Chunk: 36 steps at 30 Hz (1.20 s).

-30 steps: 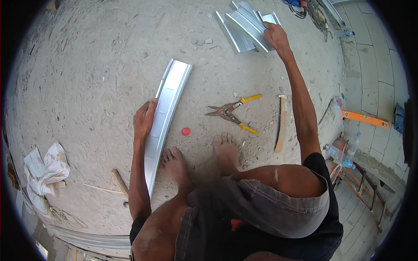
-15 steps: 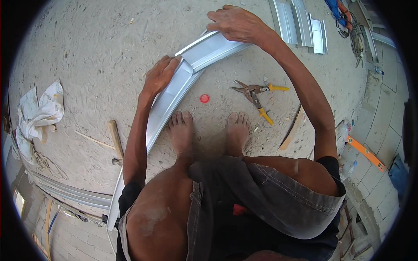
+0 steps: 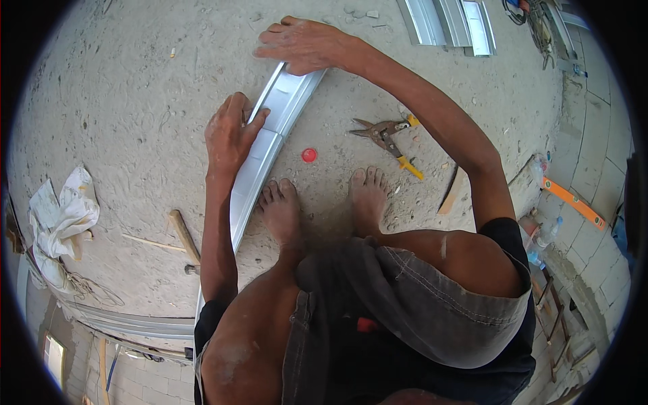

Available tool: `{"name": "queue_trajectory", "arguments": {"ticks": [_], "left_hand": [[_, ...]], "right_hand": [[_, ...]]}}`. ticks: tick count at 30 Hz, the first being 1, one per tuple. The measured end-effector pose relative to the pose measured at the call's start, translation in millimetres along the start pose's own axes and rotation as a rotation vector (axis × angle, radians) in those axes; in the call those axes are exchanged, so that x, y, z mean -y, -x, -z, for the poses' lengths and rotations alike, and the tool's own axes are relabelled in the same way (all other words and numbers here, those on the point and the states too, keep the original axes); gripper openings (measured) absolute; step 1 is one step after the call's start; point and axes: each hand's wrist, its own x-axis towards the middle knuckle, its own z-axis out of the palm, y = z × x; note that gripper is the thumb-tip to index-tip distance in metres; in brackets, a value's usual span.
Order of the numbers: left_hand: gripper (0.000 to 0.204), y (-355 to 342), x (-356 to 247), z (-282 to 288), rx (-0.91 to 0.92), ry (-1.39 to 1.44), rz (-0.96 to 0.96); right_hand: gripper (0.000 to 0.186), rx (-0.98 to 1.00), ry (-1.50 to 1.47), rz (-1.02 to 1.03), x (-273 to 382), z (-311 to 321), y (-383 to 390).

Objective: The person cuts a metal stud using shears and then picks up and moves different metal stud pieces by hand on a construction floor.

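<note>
A long, silvery metal channel (image 3: pixel 248 185) runs from beside my left leg up past my left foot. At its far end a shorter piece of metal channel (image 3: pixel 289 100) meets it nearly in line, with a seam across the two. My left hand (image 3: pixel 231 135) grips the outer edge near this seam, thumb over the rim. My right hand (image 3: pixel 304 47) is closed over the far end of the shorter piece and hides its tip. Yellow-handled tin snips (image 3: pixel 385 135) lie spread on the ground to the right, near a red cap (image 3: pixel 309 155).
A hammer (image 3: pixel 185 237) lies left of my left forearm, with a white sack (image 3: pixel 71 216) farther left. Cut metal channel pieces (image 3: pixel 449 23) rest at the far right. A wooden strip (image 3: pixel 452 192), an orange spirit level (image 3: pixel 574 202) and a plastic bottle (image 3: pixel 550 233) are at the right.
The shorter channel has swung from an angle into near alignment with the long one. My right hand moved left with it; my left hand shifted left, its thumb now over the rim.
</note>
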Motion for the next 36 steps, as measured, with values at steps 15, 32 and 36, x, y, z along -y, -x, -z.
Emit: {"name": "queue_trajectory", "arguments": {"ticks": [15, 32, 36], "left_hand": [[0.016, 7, 0, -21, -0.279, -0.289, -0.152], [0.015, -4, 3, -24, -0.303, -0.273, -0.199], [0.016, -13, 4, -28, -0.290, -0.269, -0.238]], "right_hand": [[0.049, -0.747, -1.571, -0.964, -6, -32, 73], [0.052, -1.088, -1.515, -0.824, 19, -35, 84], [0.051, -1.109, -1.568, -0.824, 12, -45, 88]]}}
